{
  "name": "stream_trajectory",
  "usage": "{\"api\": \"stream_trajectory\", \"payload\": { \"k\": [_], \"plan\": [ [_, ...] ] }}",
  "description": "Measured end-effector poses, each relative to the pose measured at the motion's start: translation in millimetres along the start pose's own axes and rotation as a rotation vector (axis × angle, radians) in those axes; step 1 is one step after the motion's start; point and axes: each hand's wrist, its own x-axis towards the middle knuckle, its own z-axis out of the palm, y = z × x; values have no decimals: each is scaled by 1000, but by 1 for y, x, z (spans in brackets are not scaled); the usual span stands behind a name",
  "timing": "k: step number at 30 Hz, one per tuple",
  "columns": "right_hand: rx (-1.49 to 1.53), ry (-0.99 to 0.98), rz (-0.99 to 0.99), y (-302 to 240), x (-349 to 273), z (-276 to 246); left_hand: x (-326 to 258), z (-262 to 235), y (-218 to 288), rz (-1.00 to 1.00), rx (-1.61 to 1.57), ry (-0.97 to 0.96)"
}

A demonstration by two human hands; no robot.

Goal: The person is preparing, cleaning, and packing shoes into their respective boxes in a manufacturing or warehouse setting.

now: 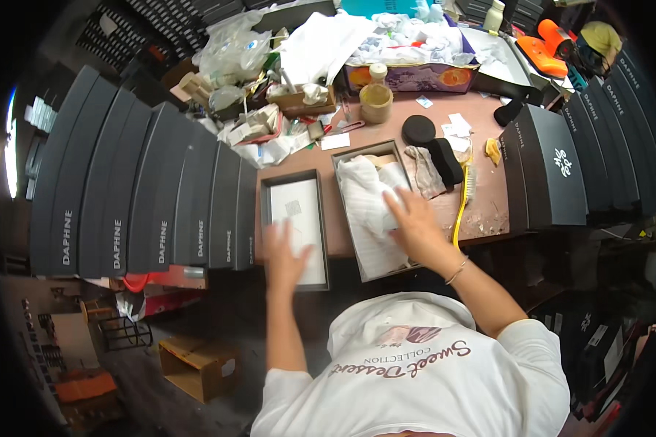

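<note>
An open dark shoebox (348,218) lined with white tissue paper (368,200) lies on the brown table (488,211). My right hand (413,222) presses flat on the tissue inside the box, fingers spread. Beside it to the left lies the box lid (270,218), upside down, with a white inner face. Over the lid's near end is my left hand (284,256), blurred, fingers apart and holding nothing.
Rows of dark shoeboxes (146,197) stand at the left, and more shoeboxes (561,167) at the right. A yellow-handled brush (463,200), black sponge (444,160), round black tin (418,129), a jar (376,95) and paper clutter fill the table's back. A cardboard box (200,364) sits on the floor.
</note>
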Motion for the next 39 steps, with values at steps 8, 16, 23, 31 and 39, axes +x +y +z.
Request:
{"api": "stream_trajectory", "payload": {
  "k": [8,16,23,31,39],
  "plan": [
    [211,-54,144,52,5,6,61,79,118,425,-138,-89],
    [-62,24,-80,27,28,-7,46,66,103,417,-473,122],
    [116,346,219,119,4,1,22,88,62,-113,-1190,93],
    [46,-59,11,16,17,11,18,52,111,91,-1158,243],
    [-338,-435,19,26,52,60,18,38,141,-314,-1788,-2]
  ]
}}
